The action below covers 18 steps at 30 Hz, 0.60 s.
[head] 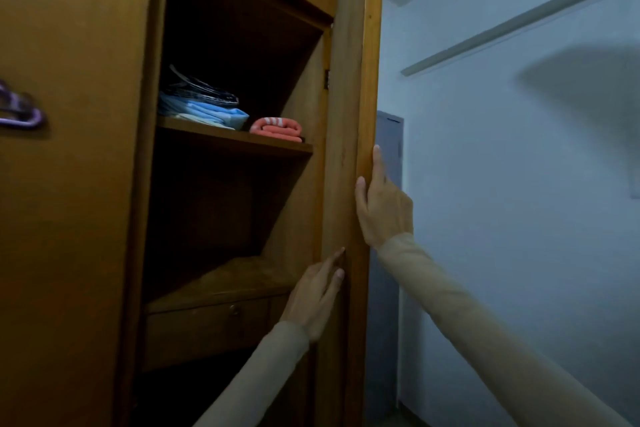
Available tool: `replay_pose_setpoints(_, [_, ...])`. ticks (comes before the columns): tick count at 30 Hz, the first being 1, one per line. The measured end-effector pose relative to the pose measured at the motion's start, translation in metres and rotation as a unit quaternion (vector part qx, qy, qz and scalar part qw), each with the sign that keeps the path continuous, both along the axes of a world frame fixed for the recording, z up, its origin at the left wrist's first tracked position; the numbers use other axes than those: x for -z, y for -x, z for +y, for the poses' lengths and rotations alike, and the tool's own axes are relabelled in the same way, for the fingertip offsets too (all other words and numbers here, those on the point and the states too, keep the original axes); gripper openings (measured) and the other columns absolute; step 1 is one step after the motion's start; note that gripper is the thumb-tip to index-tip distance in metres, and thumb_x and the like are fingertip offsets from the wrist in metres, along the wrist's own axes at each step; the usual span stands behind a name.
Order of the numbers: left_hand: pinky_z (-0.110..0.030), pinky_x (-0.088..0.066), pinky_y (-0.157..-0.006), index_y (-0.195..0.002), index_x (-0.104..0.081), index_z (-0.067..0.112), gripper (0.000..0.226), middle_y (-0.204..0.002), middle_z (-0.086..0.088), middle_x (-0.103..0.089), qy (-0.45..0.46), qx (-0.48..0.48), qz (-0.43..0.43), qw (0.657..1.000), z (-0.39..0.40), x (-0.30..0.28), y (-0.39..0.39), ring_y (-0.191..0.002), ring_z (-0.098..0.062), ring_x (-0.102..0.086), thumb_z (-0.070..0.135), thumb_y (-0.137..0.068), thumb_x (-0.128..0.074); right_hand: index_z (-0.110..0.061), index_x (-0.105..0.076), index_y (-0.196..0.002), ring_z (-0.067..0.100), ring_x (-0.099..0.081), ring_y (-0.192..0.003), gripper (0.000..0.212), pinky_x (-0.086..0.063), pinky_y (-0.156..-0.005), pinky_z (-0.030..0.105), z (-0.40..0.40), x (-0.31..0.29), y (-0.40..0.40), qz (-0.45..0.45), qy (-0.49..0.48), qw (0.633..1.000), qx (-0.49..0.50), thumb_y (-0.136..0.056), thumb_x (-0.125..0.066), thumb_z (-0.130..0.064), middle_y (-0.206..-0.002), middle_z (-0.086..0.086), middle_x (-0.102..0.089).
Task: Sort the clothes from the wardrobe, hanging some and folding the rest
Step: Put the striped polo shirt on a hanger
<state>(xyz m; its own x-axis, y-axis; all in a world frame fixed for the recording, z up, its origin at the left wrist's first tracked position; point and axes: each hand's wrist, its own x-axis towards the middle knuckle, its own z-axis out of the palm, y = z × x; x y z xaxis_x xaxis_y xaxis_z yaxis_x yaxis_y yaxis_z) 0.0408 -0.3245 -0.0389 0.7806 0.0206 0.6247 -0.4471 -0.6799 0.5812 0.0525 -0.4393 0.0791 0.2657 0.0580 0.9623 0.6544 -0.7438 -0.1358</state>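
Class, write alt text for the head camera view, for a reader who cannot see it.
A person's left hand and right hand rest with straight fingers on the edge of an open wooden wardrobe door. Inside, a shelf holds a stack of folded blue clothes and a folded pink striped cloth. A purple hanger shows at far left.

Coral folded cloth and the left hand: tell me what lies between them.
In the head view, between the coral folded cloth and the left hand lie the shelf board and a dark, bare compartment.
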Motion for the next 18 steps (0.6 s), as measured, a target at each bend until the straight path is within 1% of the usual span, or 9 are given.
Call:
replay_pose_setpoints(2, [-0.014, -0.023, -0.096, -0.142, -0.034, 0.031, 0.044, -0.141, 0.005, -0.042, 0.004, -0.030, -0.013, 0.999, 0.019, 0.001, 0.013, -0.123, -0.001, -0.035, 0.043, -0.100, -0.025, -0.007, -0.014, -0.148, 0.010, -0.046, -0.064, 0.054, -0.029, -0.056, 0.015, 0.022, 0.002, 0.005, -0.006, 0.009, 0.999, -0.034, -0.101, -0.033, -0.024, -0.102, 0.011, -0.063])
replay_pose_setpoints(3, [-0.013, -0.023, -0.094, -0.140, -0.038, 0.030, 0.043, -0.138, 0.006, -0.044, 0.010, -0.044, -0.016, 0.999, 0.029, 0.003, 0.019, -0.119, 0.001, -0.036, 0.042, -0.101, -0.025, -0.008, -0.013, -0.149, 0.014, -0.053, -0.071, 0.054, -0.033, -0.062, 0.015, 0.034, 0.003, 0.008, -0.005, 0.011, 0.999, -0.050, -0.101, -0.031, -0.027, -0.115, 0.012, -0.062])
replay_pose_setpoints(4, [-0.014, -0.024, -0.093, -0.138, -0.041, 0.030, 0.043, -0.135, 0.007, -0.046, 0.015, -0.058, -0.014, 0.998, 0.040, 0.006, 0.025, -0.118, 0.000, -0.037, 0.043, -0.101, -0.025, -0.010, -0.013, -0.149, 0.017, -0.060, -0.083, 0.055, -0.036, -0.069, 0.016, 0.045, 0.005, 0.010, -0.005, 0.011, 0.998, -0.067, -0.100, -0.029, -0.031, -0.128, 0.011, -0.056])
replay_pose_setpoints(5, [-0.014, -0.025, -0.091, -0.136, -0.043, 0.031, 0.042, -0.132, 0.008, -0.049, 0.019, -0.070, -0.014, 0.997, 0.051, 0.009, 0.031, -0.118, -0.001, -0.040, 0.044, -0.101, -0.025, -0.010, -0.013, -0.149, 0.020, -0.061, -0.096, 0.057, -0.037, -0.074, 0.018, 0.057, 0.006, 0.011, -0.005, 0.010, 0.997, -0.082, -0.099, -0.025, -0.035, -0.138, 0.009, -0.049])
replay_pose_setpoints(8, [-0.012, -0.027, -0.083, -0.129, -0.051, 0.032, 0.041, -0.119, 0.016, -0.053, 0.045, -0.095, -0.010, 0.994, 0.088, 0.018, 0.045, -0.112, -0.001, -0.046, 0.046, -0.100, -0.026, -0.011, -0.016, -0.149, 0.021, -0.054, -0.118, 0.054, -0.040, -0.083, 0.021, 0.090, 0.009, 0.015, 0.008, 0.006, 0.992, -0.122, -0.101, -0.027, -0.033, -0.149, 0.006, -0.036])
replay_pose_setpoints(11, [-0.008, -0.032, -0.083, -0.122, -0.059, 0.028, 0.041, -0.114, 0.015, -0.060, 0.130, -0.096, -0.010, 0.987, 0.120, 0.015, 0.062, -0.111, -0.001, -0.052, 0.045, -0.100, -0.029, -0.010, -0.019, -0.148, 0.022, -0.044, -0.130, 0.051, -0.041, -0.098, 0.031, 0.121, 0.011, 0.016, 0.020, 0.015, 0.987, -0.156, -0.101, -0.032, -0.026, -0.152, 0.008, -0.030])
replay_pose_setpoints(13, [-0.017, -0.034, -0.090, -0.115, -0.061, 0.029, 0.038, -0.108, 0.012, -0.062, 0.177, -0.096, 0.008, 0.980, 0.135, 0.013, 0.072, -0.106, 0.000, -0.053, 0.042, -0.100, -0.028, -0.010, -0.019, -0.148, 0.022, -0.036, -0.136, 0.051, -0.036, -0.106, 0.035, 0.142, 0.014, 0.015, 0.028, 0.027, 0.983, -0.180, -0.101, -0.032, -0.026, -0.153, 0.009, -0.027])
replay_pose_setpoints(15, [-0.031, -0.032, -0.104, -0.112, -0.062, 0.029, 0.040, -0.112, 0.010, -0.063, 0.197, -0.097, 0.023, 0.975, 0.149, 0.016, 0.077, -0.111, -0.005, -0.053, 0.043, -0.100, -0.027, -0.010, -0.019, -0.148, 0.021, -0.031, -0.139, 0.052, -0.030, -0.112, 0.040, 0.161, 0.016, 0.012, 0.035, 0.045, 0.979, -0.195, -0.101, -0.028, -0.030, -0.154, 0.010, -0.024])
replay_pose_setpoints(18, [-0.042, -0.029, -0.109, -0.109, -0.066, 0.028, 0.046, -0.108, 0.008, -0.068, 0.223, -0.104, 0.018, 0.969, 0.178, 0.022, 0.081, -0.112, -0.009, -0.056, 0.045, -0.100, -0.025, -0.013, -0.019, -0.148, 0.018, -0.025, -0.141, 0.051, -0.020, -0.116, 0.043, 0.187, 0.018, 0.008, 0.045, 0.062, 0.974, -0.214, -0.102, -0.025, -0.032, -0.155, 0.007, -0.021])
